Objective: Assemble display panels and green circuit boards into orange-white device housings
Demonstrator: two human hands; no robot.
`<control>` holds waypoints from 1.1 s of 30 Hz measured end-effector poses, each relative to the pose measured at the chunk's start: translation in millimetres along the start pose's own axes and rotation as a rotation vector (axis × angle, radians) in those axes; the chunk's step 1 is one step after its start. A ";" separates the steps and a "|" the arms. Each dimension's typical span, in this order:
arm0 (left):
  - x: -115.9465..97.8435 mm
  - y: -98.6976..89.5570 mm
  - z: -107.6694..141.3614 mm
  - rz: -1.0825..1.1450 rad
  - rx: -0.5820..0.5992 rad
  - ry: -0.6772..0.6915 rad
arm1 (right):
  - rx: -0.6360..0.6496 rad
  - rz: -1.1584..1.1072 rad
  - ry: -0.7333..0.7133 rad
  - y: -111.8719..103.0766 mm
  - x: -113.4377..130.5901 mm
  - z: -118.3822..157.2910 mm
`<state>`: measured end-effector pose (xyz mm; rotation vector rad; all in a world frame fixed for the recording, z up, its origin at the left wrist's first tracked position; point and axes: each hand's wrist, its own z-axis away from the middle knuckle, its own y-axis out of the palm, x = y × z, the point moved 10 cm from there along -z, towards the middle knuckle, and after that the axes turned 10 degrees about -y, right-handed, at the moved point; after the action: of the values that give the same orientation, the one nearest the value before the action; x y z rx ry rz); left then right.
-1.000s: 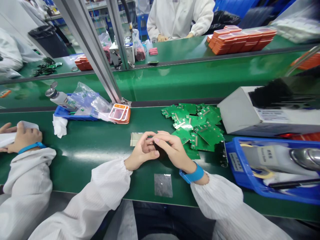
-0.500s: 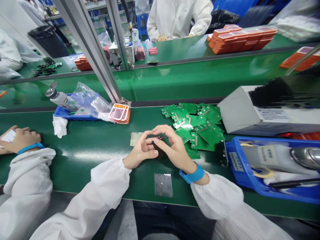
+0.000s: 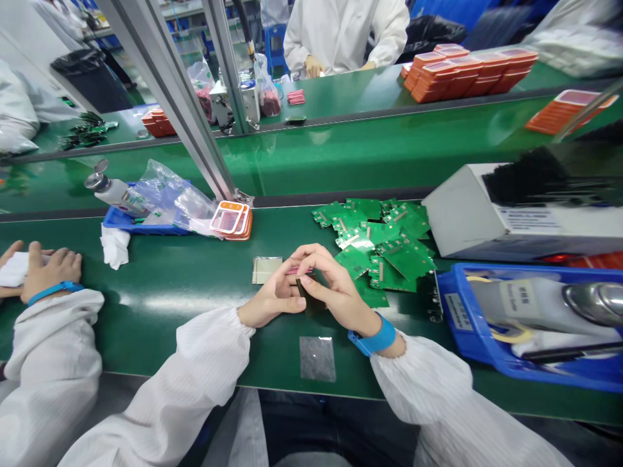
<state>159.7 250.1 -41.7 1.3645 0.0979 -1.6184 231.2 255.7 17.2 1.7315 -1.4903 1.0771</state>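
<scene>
Just above the table, a dark, thin flat piece [image 3: 314,299] is held on edge between my two hands. My right hand [image 3: 335,285] pinches its upper edge with thumb and fingers. My left hand [image 3: 272,298] is curled round its left side, thumb pointing at it; those fingertips are partly hidden. Thin pink strips [image 3: 300,268] show between the fingers, but I cannot tell whether they are held. Beyond my left hand lies a small pale rectangular piece [image 3: 267,270]. A clear square film [image 3: 317,359] rests nearer the table's front edge.
Green circuit boards [image 3: 379,243] lie heaped behind my right hand. To the right are a blue tray [image 3: 467,337] and a white box [image 3: 487,220]. Orange-rimmed frames [image 3: 233,219] sit beside a left blue tray [image 3: 124,220]. A co-worker's hands [image 3: 48,269] are at far left.
The dark piece has turned slightly and shows more edge-on between my fingers. My hands have barely shifted. At left, the co-worker's hands have moved over a white item.
</scene>
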 end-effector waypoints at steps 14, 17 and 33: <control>-3.2 11.5 4.3 -0.008 0.083 -0.009 | 0.021 -0.072 0.012 1.5 0.0 0.5; -5.0 8.1 4.5 -0.008 0.043 0.003 | 0.017 -0.059 0.003 1.7 1.8 0.1; -2.6 12.9 1.4 -0.012 0.111 -0.041 | -0.002 -0.116 0.257 2.5 -25.1 5.1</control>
<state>167.4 244.2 -32.8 1.4159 -0.0083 -1.6823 228.7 263.2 -7.4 1.5892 -1.2177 1.1851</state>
